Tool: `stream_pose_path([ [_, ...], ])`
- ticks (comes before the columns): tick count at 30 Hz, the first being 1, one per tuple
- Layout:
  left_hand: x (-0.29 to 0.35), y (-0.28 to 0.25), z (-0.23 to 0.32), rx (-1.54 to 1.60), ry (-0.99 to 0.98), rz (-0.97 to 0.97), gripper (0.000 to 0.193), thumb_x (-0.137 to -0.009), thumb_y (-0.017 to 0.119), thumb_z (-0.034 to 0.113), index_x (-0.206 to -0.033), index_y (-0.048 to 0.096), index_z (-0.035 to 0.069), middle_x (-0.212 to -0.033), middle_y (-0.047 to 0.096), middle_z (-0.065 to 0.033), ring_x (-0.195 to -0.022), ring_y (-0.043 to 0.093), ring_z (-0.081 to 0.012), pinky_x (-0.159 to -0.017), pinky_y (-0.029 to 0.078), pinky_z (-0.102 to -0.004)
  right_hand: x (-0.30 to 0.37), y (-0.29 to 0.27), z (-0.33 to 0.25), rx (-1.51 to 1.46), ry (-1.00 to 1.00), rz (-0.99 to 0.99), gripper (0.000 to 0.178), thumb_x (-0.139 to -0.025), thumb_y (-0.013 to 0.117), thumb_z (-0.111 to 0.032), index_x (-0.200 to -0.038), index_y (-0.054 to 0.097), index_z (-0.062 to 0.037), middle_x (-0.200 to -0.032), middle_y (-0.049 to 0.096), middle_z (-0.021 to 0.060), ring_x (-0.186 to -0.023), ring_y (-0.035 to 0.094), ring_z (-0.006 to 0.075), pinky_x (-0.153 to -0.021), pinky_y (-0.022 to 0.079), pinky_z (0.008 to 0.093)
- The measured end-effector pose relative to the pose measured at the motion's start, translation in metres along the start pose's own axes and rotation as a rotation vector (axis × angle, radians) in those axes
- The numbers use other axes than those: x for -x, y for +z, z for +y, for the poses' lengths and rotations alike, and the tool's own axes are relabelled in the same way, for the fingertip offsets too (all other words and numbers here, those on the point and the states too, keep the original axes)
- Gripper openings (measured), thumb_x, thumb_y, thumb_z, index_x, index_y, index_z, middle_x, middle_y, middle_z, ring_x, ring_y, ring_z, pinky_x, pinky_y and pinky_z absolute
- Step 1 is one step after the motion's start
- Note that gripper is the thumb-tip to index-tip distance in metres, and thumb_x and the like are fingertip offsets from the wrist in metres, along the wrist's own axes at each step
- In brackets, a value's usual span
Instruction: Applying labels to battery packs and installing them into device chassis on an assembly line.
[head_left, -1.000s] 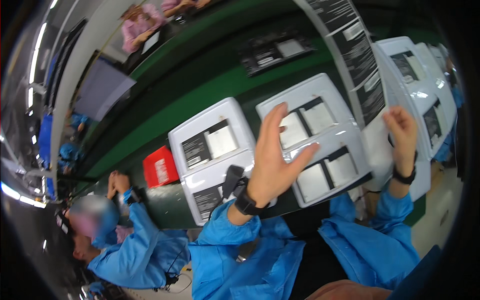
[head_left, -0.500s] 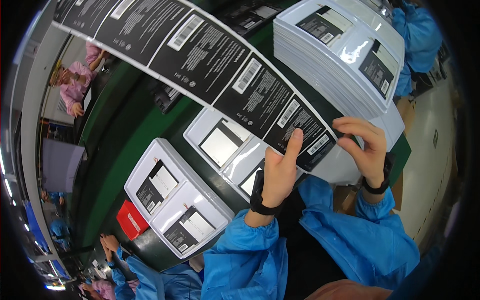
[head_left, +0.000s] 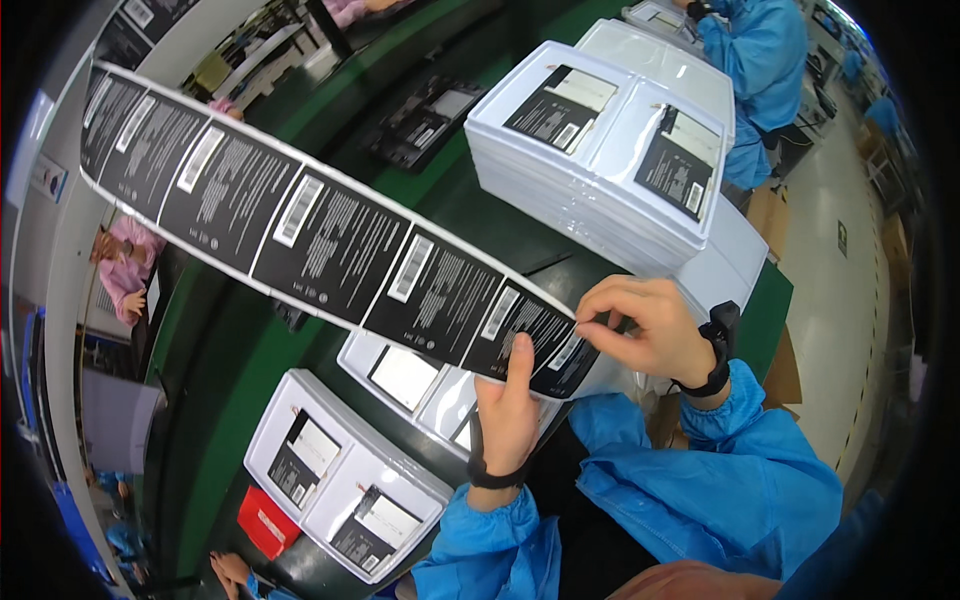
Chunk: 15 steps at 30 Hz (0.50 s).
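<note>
Left hand (head_left: 508,420) grips the label strip (head_left: 335,245) near its end, thumb atop.

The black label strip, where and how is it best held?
Probably at the near right end of the black label strip: left hand from below, thumb on the printed face; right hand from the right, pinching the edge. It is thin and flat, stretching away to the upper left, so its near edges seem easiest to pinch.

Long black label strip (head_left: 330,240), white-edged, pale barcode patches; raised, gently curved, sloping rightward from upper left.
</note>
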<state>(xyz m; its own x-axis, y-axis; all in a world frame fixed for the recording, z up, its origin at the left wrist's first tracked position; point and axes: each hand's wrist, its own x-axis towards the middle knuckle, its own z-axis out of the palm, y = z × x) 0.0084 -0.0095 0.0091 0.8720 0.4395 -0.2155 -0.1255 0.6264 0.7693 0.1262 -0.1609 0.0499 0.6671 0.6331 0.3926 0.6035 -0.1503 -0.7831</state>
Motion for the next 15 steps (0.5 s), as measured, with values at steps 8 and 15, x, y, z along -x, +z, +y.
stream_pose_path([
  [8, -0.018, 0.003, -0.003, -0.027, 0.034, 0.067, 0.033, -0.105, 0.055, 0.014, -0.136, 0.051, 0.001, -0.125, 0.062, -0.0084, -0.108, 0.063, -0.0190, -0.098, 0.050, -0.0342, -0.007, -0.005, -0.002, 0.154, -0.221, -0.126, 0.009, -0.086, 0.065, -0.005, -0.091, 0.057, -0.0042, -0.105, 0.061, 0.0125, -0.096, 0.063, 0.0312, -0.082, 0.052, 0.0382],
  [15, -0.018, -0.029, -0.011, -0.407, 0.270, 0.235, 0.056, -0.105, 0.053, 0.020, -0.149, 0.033, -0.005, -0.151, 0.041, -0.0184, -0.138, 0.041, -0.0262, -0.114, 0.033, -0.0376, 0.016, 0.009, -0.028, -0.455, -0.120, 0.335, 0.007, -0.095, 0.056, 0.001, -0.101, 0.053, -0.0022, -0.109, 0.058, 0.0142, -0.082, 0.058, 0.0152, -0.074, 0.050, 0.0303],
])
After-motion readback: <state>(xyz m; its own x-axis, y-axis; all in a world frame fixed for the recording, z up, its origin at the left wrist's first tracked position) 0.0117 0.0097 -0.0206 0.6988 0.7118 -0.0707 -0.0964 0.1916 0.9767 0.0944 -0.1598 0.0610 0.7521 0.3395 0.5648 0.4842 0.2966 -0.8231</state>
